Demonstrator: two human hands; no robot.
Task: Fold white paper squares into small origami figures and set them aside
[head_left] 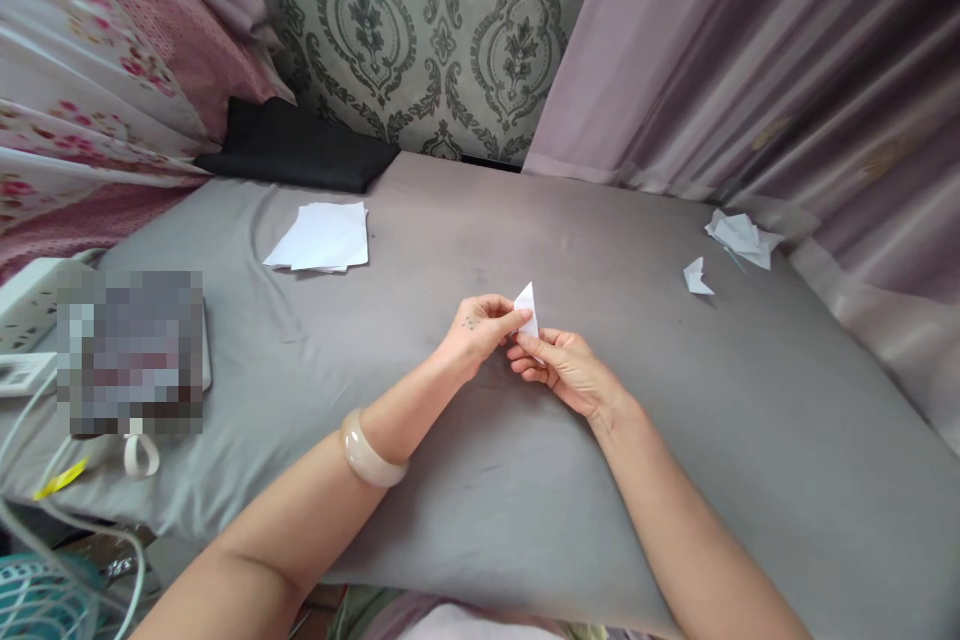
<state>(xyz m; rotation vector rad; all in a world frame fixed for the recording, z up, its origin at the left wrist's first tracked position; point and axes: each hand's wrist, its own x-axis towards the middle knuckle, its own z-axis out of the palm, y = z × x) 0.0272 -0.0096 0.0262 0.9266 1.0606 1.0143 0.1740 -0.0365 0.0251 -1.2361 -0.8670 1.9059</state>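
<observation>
Between my two hands is a small folded piece of white paper (pixel 528 301), its pointed tip facing up and away from me. My left hand (pixel 484 328) pinches it from the left with the thumb across its face. From below right, my right hand (pixel 564 365) grips its lower end between thumb and fingers. The fingers partly cover the paper. A stack of white paper sheets (pixel 322 236) lies at the back left of the grey-covered table (pixel 450 210). To the right sit one small folded paper piece (pixel 697 276) and a pile of folded papers (pixel 741 234).
A black cloth (pixel 300 148) lies at the back left edge. On the left are a white power strip (pixel 34 305), a blurred-out flat object (pixel 135 350), cables and a yellow tag (pixel 63 478). Below them stands a teal basket (pixel 45 595). Curtains (pixel 660 50) hang along the right.
</observation>
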